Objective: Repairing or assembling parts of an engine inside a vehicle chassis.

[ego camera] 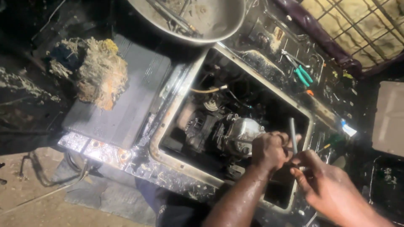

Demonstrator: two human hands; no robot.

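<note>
Engine (227, 130) sits low in the open hatch (168, 126), so you reach down for it. Your left hand (269, 149) is closed on a fitting beside the cover, steadying it; your right hand (324, 185) grips the thin rod (293, 141) upright between them.

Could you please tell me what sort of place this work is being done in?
Probably a rough vehicle repair spot: a greasy grey engine sits exposed in a rectangular metal opening, with green-handled pliers and a round metal bowl of tools nearby.
</note>
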